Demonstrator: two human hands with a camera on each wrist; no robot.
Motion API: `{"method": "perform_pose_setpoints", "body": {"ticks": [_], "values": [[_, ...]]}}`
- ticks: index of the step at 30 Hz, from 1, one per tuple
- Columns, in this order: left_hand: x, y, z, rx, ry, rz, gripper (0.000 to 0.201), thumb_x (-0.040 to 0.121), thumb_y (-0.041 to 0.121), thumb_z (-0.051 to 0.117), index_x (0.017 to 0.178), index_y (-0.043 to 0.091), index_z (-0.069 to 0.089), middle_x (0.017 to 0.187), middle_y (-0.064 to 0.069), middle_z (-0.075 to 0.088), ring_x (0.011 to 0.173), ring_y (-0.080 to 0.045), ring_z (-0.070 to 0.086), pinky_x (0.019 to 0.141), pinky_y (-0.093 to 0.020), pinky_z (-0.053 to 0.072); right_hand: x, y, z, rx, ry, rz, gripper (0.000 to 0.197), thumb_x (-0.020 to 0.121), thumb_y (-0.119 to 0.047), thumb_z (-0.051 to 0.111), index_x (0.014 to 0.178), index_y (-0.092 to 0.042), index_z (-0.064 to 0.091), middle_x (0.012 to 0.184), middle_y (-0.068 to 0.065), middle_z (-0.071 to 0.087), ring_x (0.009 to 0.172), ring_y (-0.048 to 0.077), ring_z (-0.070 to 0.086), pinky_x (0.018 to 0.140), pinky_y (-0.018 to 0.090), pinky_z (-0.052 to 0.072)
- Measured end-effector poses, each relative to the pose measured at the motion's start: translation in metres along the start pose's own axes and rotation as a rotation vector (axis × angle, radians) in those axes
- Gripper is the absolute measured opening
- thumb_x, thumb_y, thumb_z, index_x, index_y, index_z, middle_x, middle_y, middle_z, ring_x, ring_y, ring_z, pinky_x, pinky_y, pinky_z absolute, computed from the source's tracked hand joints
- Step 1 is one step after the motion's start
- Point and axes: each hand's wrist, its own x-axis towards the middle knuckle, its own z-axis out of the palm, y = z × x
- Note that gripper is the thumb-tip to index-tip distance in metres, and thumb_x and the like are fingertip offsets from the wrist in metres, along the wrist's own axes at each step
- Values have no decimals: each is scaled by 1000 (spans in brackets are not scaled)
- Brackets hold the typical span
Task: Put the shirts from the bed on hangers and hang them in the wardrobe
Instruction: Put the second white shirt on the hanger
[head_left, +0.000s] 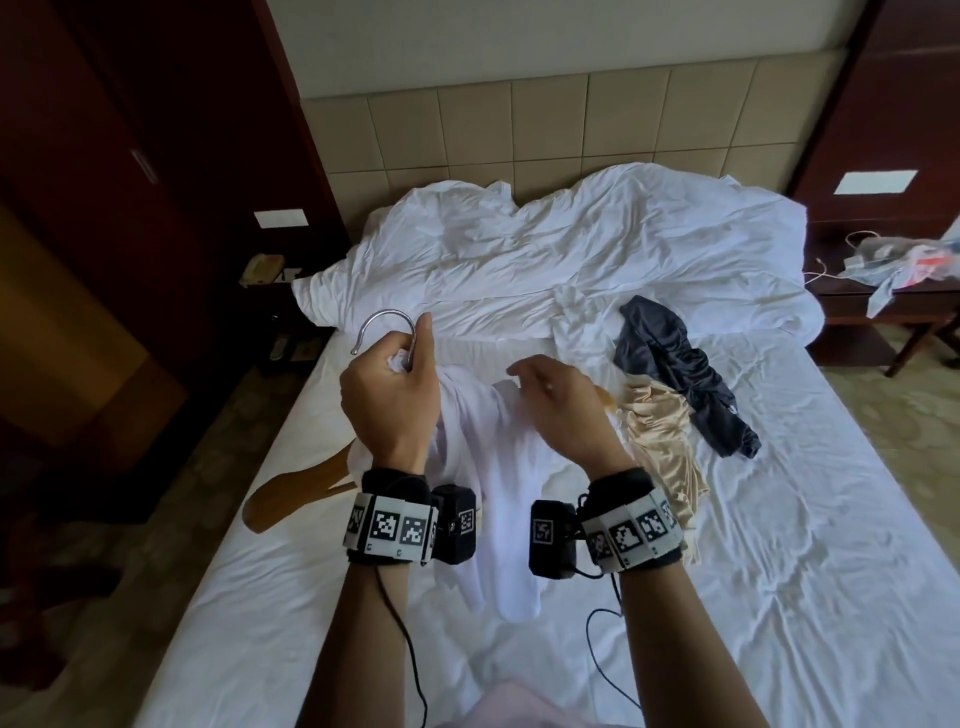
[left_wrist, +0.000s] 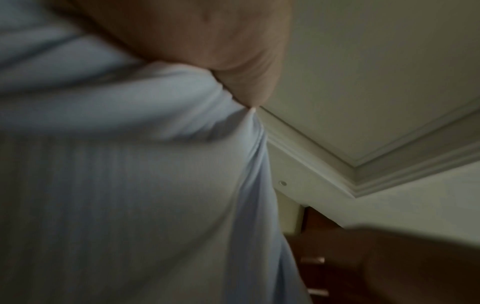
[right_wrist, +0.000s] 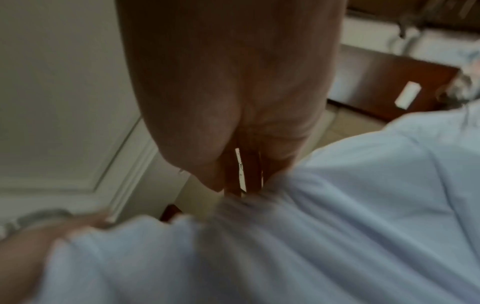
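Note:
A white shirt (head_left: 498, 467) hangs over a wooden hanger (head_left: 296, 488) above the bed; one wooden arm sticks out at the lower left. My left hand (head_left: 408, 358) grips the base of the metal hook (head_left: 384, 325) together with bunched collar cloth. My right hand (head_left: 519, 376) pinches the shirt near the other shoulder, where a bit of wood (head_left: 605, 397) shows. The left wrist view shows my left hand (left_wrist: 207, 41) on the white shirt (left_wrist: 130, 164). In the blurred right wrist view, my right hand (right_wrist: 228, 181) meets the white shirt (right_wrist: 337, 205).
A dark navy shirt (head_left: 675, 364) and a beige satin shirt (head_left: 660, 441) lie on the bed (head_left: 779, 571) to the right. A crumpled white duvet (head_left: 571, 249) covers the head end. The dark wooden wardrobe (head_left: 104, 208) stands left; a nightstand (head_left: 883, 301) with a plastic bag stands right.

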Motion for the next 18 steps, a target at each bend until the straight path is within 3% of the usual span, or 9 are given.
{"method": "perform_pose_setpoints", "body": {"ticks": [1, 3, 4, 6, 8, 10, 12, 15, 18], "values": [[-1, -1, 0, 8, -15, 5, 62, 101, 44, 64, 53, 13, 40, 45, -4, 43, 43, -31, 38, 44, -47, 40, -1, -6, -2, 203, -71, 46, 27, 107, -17, 51, 109, -14, 78, 105, -3, 78, 100, 14, 71, 90, 28, 52], [-1, -4, -2, -16, -40, -2, 62, 101, 43, 63, 54, 11, 40, 45, -6, 42, 44, -34, 37, 45, -48, 40, -1, -9, -9, 457, -120, 19, 26, 108, -13, 52, 106, -14, 78, 106, 4, 79, 107, 23, 74, 97, 33, 58], [-1, -4, -3, -46, -44, -15, 62, 101, 42, 64, 54, 9, 39, 46, -8, 40, 46, -37, 36, 46, -49, 39, 0, -8, -14, 451, -74, -41, 25, 107, -13, 53, 106, -13, 78, 106, 5, 79, 107, 25, 74, 97, 35, 58], [2, -6, -7, -112, -38, -37, 63, 101, 38, 65, 56, 5, 37, 47, -14, 38, 50, -42, 34, 47, -49, 37, 2, 4, -23, 246, 78, -157, 21, 107, -12, 56, 110, -11, 77, 107, -1, 78, 104, 16, 73, 92, 30, 56], [5, -6, -10, -151, -32, -52, 64, 101, 38, 65, 57, 1, 37, 50, -21, 40, 52, -46, 35, 48, -50, 38, 4, 20, -28, 39, 157, -147, 20, 107, -22, 58, 109, -17, 77, 106, -8, 77, 100, 10, 72, 87, 31, 54], [5, -5, -11, -159, -30, -68, 65, 100, 40, 65, 57, 1, 37, 50, -22, 40, 52, -47, 36, 48, -50, 39, 3, 27, -29, -102, 137, -72, 36, 103, -50, 50, 104, -25, 77, 98, -11, 78, 94, 12, 73, 82, 40, 57], [3, -1, -9, -153, -32, -71, 64, 100, 39, 65, 56, 5, 34, 49, -19, 38, 52, -45, 34, 48, -48, 37, -1, 25, -22, -207, 79, -80, 59, 101, -65, 36, 100, -23, 76, 92, -6, 78, 89, 18, 74, 81, 45, 59], [0, 5, -3, -156, -51, -97, 64, 100, 41, 66, 55, 8, 33, 47, -13, 36, 52, -43, 34, 48, -48, 37, -6, 0, -11, -242, -18, -99, 72, 101, -70, 19, 102, -20, 70, 92, -1, 77, 93, 26, 72, 83, 46, 56], [-5, 10, 1, -174, -107, -90, 63, 100, 41, 65, 54, 9, 37, 45, -4, 40, 49, -37, 38, 50, -47, 40, -10, -23, -2, -77, -105, -136, 62, 109, -64, 20, 85, -22, 60, 77, -5, 69, 78, 16, 67, 75, 41, 50]]}}
